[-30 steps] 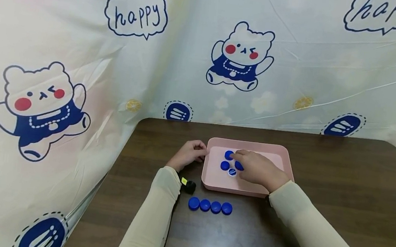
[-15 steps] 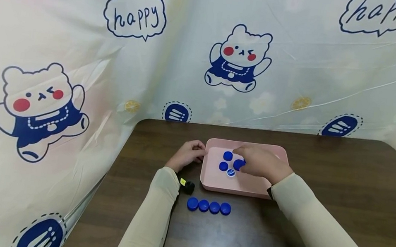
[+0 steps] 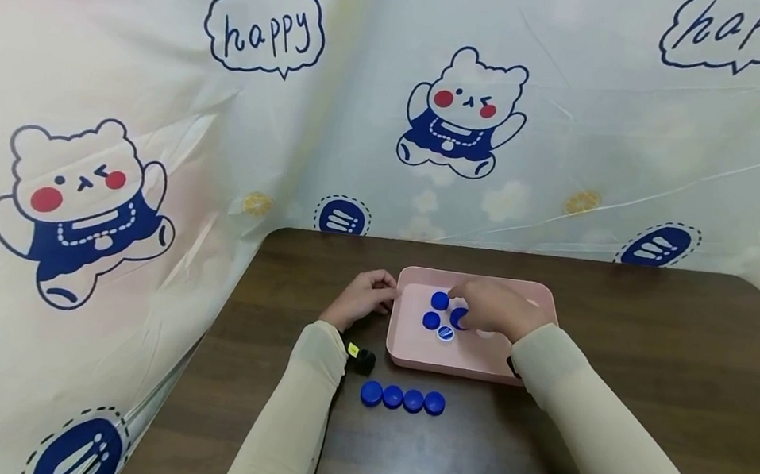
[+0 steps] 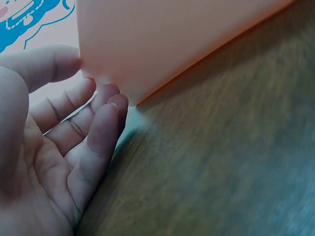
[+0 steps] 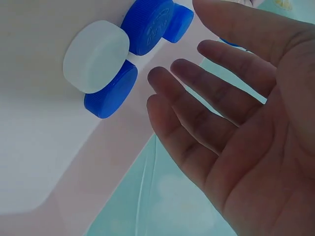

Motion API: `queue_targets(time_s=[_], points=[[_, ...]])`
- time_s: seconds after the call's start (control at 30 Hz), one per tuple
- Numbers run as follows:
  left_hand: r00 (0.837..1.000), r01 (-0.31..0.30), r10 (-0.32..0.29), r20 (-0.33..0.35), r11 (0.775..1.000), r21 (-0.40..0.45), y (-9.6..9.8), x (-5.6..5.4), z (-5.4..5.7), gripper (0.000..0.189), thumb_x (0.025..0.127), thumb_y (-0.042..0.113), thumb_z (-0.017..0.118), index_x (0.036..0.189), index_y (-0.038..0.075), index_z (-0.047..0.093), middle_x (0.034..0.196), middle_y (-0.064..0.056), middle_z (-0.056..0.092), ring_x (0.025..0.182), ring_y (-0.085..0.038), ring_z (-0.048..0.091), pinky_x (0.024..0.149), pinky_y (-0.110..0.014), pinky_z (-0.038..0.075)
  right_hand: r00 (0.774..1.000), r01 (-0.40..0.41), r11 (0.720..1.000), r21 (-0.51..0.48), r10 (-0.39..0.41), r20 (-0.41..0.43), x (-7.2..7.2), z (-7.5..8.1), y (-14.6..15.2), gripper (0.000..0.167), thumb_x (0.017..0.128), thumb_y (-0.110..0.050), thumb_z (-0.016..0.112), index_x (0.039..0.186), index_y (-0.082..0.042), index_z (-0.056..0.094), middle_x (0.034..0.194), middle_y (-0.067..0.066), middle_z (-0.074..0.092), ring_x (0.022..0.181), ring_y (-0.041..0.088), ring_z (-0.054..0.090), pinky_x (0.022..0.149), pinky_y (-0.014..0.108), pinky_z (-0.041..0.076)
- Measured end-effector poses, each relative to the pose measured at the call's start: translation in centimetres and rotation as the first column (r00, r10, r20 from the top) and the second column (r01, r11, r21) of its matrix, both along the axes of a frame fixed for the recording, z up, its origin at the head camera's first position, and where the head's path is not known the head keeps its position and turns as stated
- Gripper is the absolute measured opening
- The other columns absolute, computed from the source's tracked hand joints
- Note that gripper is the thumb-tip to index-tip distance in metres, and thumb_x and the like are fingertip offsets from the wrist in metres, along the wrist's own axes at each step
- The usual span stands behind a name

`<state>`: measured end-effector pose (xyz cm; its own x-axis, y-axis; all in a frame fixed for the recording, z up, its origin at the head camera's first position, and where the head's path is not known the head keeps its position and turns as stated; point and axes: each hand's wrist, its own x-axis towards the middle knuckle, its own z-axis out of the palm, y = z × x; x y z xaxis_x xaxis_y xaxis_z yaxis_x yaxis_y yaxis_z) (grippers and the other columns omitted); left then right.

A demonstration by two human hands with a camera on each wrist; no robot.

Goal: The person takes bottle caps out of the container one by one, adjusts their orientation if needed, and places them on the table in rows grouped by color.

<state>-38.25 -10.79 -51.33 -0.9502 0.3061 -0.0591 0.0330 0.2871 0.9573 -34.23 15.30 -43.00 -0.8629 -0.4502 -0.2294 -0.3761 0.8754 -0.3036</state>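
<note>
The pink tray (image 3: 408, 350) sits flat on the dark wood-grain surface (image 3: 667, 355), and the person has a hand at each side of it. The left hand (image 3: 363, 299) is at the near-left wall, its fingers loosely bent, the tips just touching the tray beside its rounded corner without closing round anything. The right hand (image 3: 503, 311) reaches in over the tray, fingers slightly bent and a little apart, the thumb well away from them, nothing in its hold. Right by its thumb lies a blue cap (image 3: 457, 317), partly covered by the hand; whether they touch I can't tell. Two more blue caps (image 3: 440, 300) lie further left in the tray, with a white cap marked in blue (image 3: 445, 334) nearer the person. From the right wrist, a plain white cap (image 5: 93, 56) overlaps a blue one just off the fingertips. On the near side of the tray, four blue caps (image 3: 413, 401) stand in a tight row on the surface. A black wrist device (image 3: 361, 360) with a yellow label shows at the left cuff.
</note>
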Motion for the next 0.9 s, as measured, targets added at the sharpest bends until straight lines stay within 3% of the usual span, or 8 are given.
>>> queue_targets(time_s=[0.4,0.9], points=[[1.0,-0.002,0.002,0.006,1.0,-0.018,-0.1,-0.3,-0.1,0.016,0.093,0.02,0.066,0.102,0.008,0.064,0.098,-0.011,0.063,0.085,-0.025,0.064,0.074,-0.036,0.055,0.998,-0.049,0.999,-0.002,0.049,-0.05,-1.3,-2.0,-0.1,0.038,0.084,-0.014,0.077,0.122,-0.012,0.069,0.117,0.005,0.066,0.106,0.024,0.06,0.097,0.048,0.045],[1.0,-0.01,0.01,-0.004,1.0,-0.015,0.0,0.0,0.1,0.015,0.093,0.018,0.066,0.102,0.007,0.064,0.097,-0.012,0.063,0.085,-0.026,0.063,0.074,-0.036,0.055,0.999,-0.028,0.999,-0.039,0.026,-0.035,-0.9,-2.4,0.9,0.046,0.081,-0.009,0.078,0.126,-0.015,0.067,0.12,0.005,0.065,0.107,0.025,0.058,0.1,0.051,0.042]])
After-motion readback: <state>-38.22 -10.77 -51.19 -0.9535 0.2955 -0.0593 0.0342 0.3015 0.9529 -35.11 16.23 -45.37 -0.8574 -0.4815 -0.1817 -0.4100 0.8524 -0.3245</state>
